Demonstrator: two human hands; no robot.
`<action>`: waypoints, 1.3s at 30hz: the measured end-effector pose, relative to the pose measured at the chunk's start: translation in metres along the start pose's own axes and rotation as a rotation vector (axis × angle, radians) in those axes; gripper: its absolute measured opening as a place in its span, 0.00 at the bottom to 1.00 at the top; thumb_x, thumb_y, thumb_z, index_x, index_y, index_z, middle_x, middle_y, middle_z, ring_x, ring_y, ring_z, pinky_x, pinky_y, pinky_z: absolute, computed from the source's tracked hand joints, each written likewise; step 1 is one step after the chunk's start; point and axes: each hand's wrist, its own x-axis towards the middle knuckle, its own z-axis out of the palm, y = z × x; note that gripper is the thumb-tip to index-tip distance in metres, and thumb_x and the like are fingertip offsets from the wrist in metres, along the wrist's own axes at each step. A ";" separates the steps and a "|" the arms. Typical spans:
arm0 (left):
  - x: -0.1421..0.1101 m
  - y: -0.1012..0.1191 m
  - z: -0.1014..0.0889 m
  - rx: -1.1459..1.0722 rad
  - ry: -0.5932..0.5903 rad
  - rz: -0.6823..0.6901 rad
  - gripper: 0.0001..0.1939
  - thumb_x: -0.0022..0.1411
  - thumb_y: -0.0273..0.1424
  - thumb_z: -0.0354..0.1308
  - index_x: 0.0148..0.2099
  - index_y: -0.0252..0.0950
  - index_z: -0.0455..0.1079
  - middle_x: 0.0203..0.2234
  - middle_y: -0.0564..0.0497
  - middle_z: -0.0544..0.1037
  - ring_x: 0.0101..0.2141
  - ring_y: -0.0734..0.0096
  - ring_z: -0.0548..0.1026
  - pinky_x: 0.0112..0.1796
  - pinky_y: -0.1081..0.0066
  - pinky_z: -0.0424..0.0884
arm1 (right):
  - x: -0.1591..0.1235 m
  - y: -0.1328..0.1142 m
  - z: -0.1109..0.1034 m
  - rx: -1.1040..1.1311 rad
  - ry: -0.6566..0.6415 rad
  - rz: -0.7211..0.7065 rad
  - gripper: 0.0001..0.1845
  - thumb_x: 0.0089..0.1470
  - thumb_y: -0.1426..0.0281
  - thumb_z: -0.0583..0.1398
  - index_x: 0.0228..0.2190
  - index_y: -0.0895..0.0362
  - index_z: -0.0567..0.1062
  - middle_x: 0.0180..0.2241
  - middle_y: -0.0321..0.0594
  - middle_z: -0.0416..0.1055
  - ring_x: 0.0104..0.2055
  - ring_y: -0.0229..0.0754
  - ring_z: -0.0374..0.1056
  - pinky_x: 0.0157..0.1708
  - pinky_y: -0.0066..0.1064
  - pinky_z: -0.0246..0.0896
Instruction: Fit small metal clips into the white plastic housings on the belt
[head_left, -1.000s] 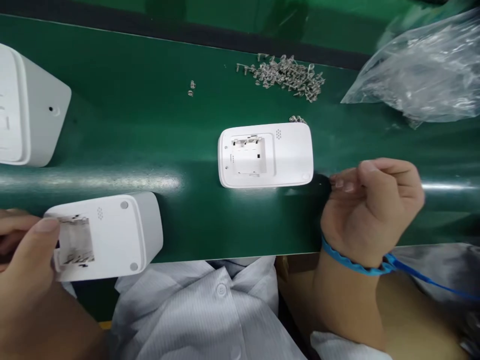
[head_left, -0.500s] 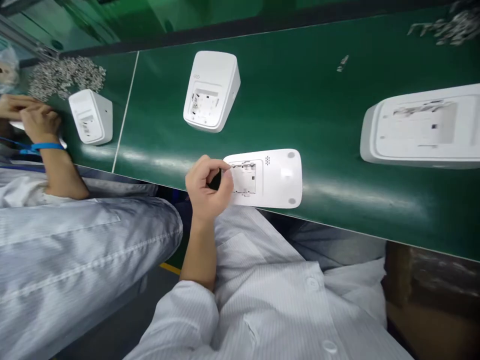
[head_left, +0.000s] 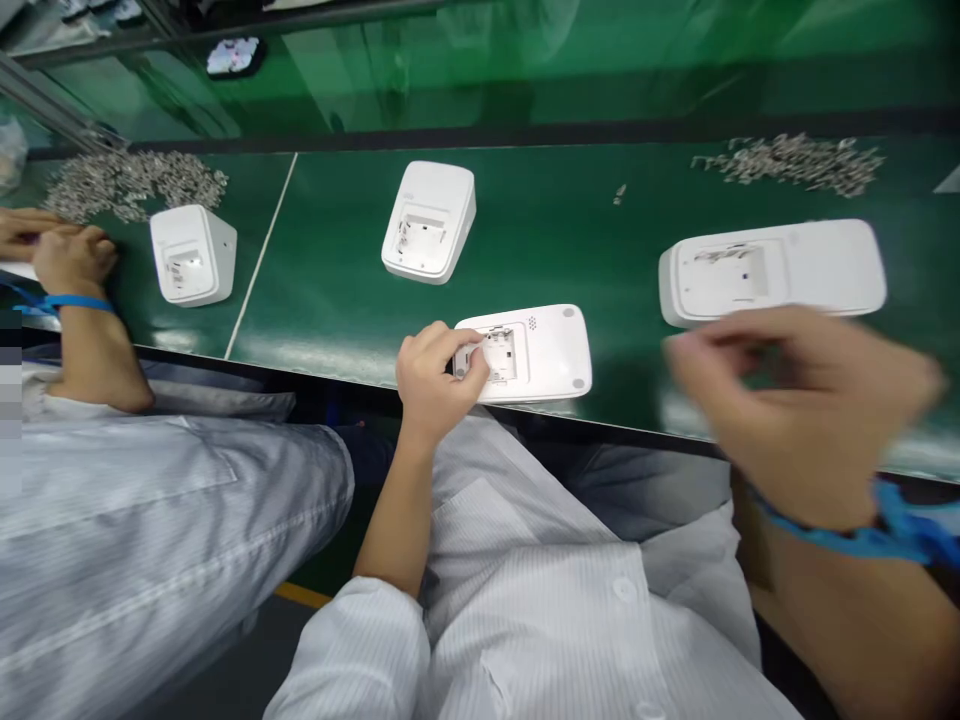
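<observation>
A white plastic housing (head_left: 551,350) lies back side up at the bench's near edge, its open compartment holding small metal contacts. My left hand (head_left: 439,385) is over its left end, thumb and index finger curled into a pinch at the compartment. Whether a small part sits between those fingertips is hidden. Off to the right, my right hand (head_left: 802,400) is in the air, smeared by motion, with a blue strap on its wrist. Its thumb and fingers come together in a pinch too; what they hold, if anything, cannot be made out.
Another white housing (head_left: 817,265) lies behind my right hand. Further ones stand at the back (head_left: 439,190) and left (head_left: 217,255). Small metal pieces are heaped at the right (head_left: 802,165) and left (head_left: 135,185); one loose piece (head_left: 619,194) lies between. A co-worker's hands (head_left: 71,260) are at far left.
My right hand has come into view from the right. My left hand stays pinched at the housing's compartment. The camera view has shifted, showing more of the bench's back.
</observation>
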 end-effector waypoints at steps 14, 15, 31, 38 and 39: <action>0.002 0.007 -0.001 0.155 -0.147 -0.184 0.15 0.56 0.30 0.60 0.46 0.41 0.66 0.33 0.53 0.78 0.40 0.61 0.78 0.42 0.62 0.63 | -0.004 -0.035 0.081 -0.577 -0.550 -0.636 0.12 0.67 0.68 0.59 0.33 0.54 0.81 0.34 0.42 0.72 0.41 0.46 0.56 0.37 0.40 0.39; 0.003 0.006 -0.001 0.158 -0.151 -0.189 0.14 0.56 0.30 0.60 0.46 0.41 0.66 0.33 0.53 0.78 0.40 0.61 0.78 0.42 0.62 0.63 | -0.005 -0.035 0.081 -0.576 -0.545 -0.639 0.12 0.67 0.68 0.59 0.33 0.54 0.81 0.34 0.41 0.72 0.41 0.46 0.56 0.37 0.40 0.40; 0.005 0.003 0.000 0.153 -0.154 -0.211 0.12 0.57 0.31 0.59 0.45 0.41 0.66 0.34 0.54 0.79 0.38 0.62 0.77 0.41 0.62 0.63 | -0.007 -0.026 0.092 -0.559 -0.462 -0.697 0.12 0.66 0.70 0.60 0.29 0.56 0.78 0.31 0.39 0.72 0.39 0.43 0.57 0.36 0.41 0.39; 0.005 0.002 0.001 0.144 -0.153 -0.215 0.13 0.56 0.31 0.59 0.45 0.41 0.66 0.35 0.53 0.79 0.39 0.61 0.77 0.42 0.62 0.62 | -0.008 -0.025 0.092 -0.562 -0.470 -0.697 0.12 0.66 0.69 0.60 0.30 0.56 0.78 0.32 0.40 0.72 0.39 0.43 0.57 0.37 0.41 0.39; 0.005 0.002 0.001 0.144 -0.151 -0.211 0.13 0.56 0.31 0.58 0.45 0.41 0.66 0.35 0.53 0.79 0.38 0.61 0.77 0.42 0.62 0.62 | -0.008 -0.025 0.092 -0.561 -0.469 -0.700 0.12 0.66 0.69 0.60 0.30 0.56 0.79 0.32 0.39 0.73 0.39 0.43 0.57 0.37 0.41 0.40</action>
